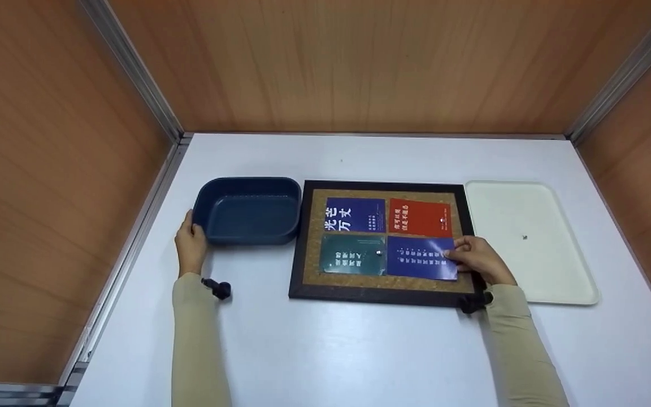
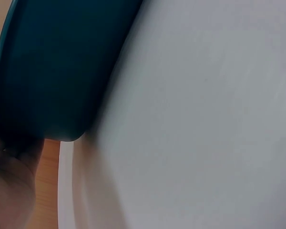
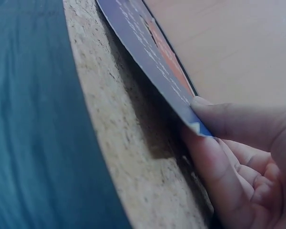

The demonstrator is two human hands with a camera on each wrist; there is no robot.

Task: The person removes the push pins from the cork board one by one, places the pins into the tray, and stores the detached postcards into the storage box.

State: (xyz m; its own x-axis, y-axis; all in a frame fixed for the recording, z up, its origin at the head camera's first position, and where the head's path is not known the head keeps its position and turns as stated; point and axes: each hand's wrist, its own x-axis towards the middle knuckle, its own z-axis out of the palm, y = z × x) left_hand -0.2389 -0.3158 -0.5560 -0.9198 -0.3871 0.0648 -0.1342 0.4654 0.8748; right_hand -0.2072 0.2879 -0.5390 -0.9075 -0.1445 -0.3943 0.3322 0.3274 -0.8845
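Note:
My right hand (image 1: 481,260) pinches the lower right of a blue-purple card (image 1: 416,257) with white writing. In the right wrist view its thumb lies over the card's corner and a finger is underneath, with that edge raised off the cork. The card is on a dark-framed cork board (image 1: 354,281), beside a green card (image 1: 351,254), a red card (image 1: 420,217) and another purple card (image 1: 354,215). My left hand (image 1: 191,246) rests against the outer left side of a dark blue bin (image 1: 255,220); its fingertips are partly hidden there.
A pale tray (image 1: 551,271) lies right of the board, with a small metallic piece (image 1: 524,237) on it. Small shiny spots show on the green and red cards. Wooden panels (image 1: 359,68) stand behind and beside the white table (image 1: 325,350).

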